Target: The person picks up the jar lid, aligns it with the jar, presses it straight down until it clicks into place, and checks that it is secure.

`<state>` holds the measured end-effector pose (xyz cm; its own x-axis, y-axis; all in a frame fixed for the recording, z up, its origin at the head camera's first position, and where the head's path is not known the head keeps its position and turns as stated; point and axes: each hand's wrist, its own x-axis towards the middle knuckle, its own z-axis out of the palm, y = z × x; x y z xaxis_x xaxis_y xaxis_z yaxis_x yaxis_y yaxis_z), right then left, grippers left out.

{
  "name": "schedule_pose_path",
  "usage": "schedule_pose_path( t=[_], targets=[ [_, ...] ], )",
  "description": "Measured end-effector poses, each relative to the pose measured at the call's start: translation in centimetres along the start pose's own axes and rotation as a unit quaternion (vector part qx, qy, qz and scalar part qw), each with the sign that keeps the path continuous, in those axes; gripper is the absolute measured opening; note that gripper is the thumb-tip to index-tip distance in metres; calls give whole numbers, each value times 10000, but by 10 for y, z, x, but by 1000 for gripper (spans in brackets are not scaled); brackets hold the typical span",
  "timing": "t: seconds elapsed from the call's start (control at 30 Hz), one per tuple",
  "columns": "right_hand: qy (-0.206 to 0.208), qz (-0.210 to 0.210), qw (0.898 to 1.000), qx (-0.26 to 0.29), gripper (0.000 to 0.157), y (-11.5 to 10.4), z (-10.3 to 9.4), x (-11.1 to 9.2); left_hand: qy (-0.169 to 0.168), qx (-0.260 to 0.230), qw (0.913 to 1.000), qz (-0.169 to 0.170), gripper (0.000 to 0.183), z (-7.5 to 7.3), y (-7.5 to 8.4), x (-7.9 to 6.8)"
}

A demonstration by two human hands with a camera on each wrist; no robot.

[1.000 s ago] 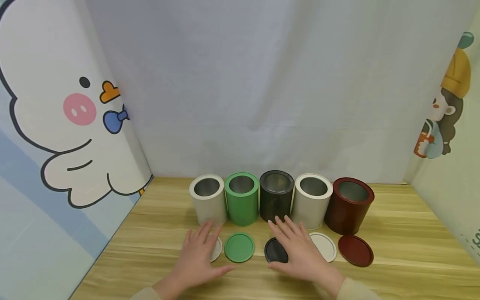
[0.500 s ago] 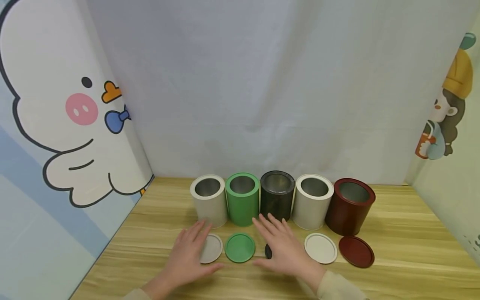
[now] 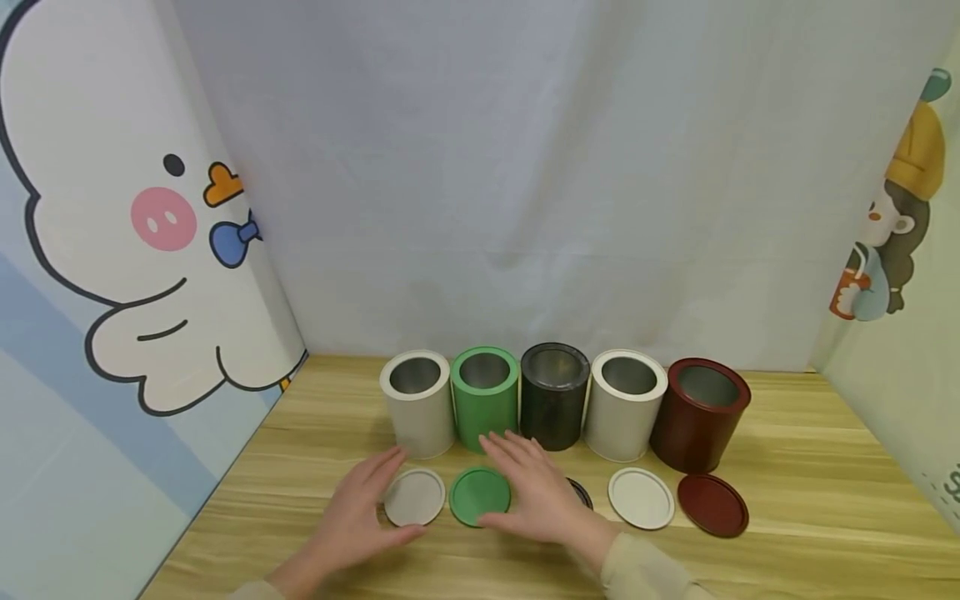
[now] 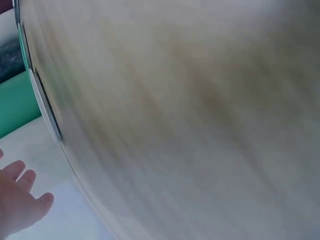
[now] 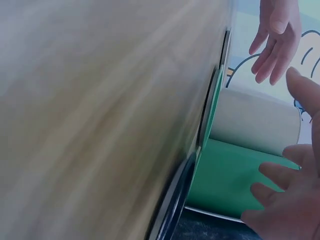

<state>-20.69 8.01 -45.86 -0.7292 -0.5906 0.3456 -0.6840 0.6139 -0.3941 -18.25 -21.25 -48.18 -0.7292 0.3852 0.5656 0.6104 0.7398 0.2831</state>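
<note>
Five open-topped cans, a grey can point(image 3: 423, 427), a green can point(image 3: 483, 414), a black can point(image 3: 552, 417), a cream can point(image 3: 621, 425) and a dark red can point(image 3: 693, 431), are lined up before a pale curtain point(image 3: 480, 167) on a wood-grained counter point(image 3: 810, 500), fronted by a grey lid point(image 3: 416, 497), a green lid point(image 3: 472, 497), a largely hidden black lid point(image 3: 582, 493), a cream lid point(image 3: 641, 498) and a dark red lid point(image 3: 712, 505). Green marks point(image 3: 953, 483) on the right-hand wall, cut off at the edge, cannot be read. The left hand point(image 3: 355, 507) is held beside the grey lid and the right hand point(image 3: 536, 497) between the green and black lids, both with fingers extended and nothing grasped.
</note>
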Motion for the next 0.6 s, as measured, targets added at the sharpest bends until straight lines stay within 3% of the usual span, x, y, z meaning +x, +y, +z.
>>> schedule_pose_path(
  t=[0.4, 0.6],
  targets=[
    [-348, 48, 9981, 507, 91, -6, 15, 20, -261, -384, 9985, -293, 92, -4, -12, -3],
    [-572, -14, 9970, 515, 91, -9, 22, 29, -433, -472, 9974, -325, 91, -2, -19, -4]
  ],
)
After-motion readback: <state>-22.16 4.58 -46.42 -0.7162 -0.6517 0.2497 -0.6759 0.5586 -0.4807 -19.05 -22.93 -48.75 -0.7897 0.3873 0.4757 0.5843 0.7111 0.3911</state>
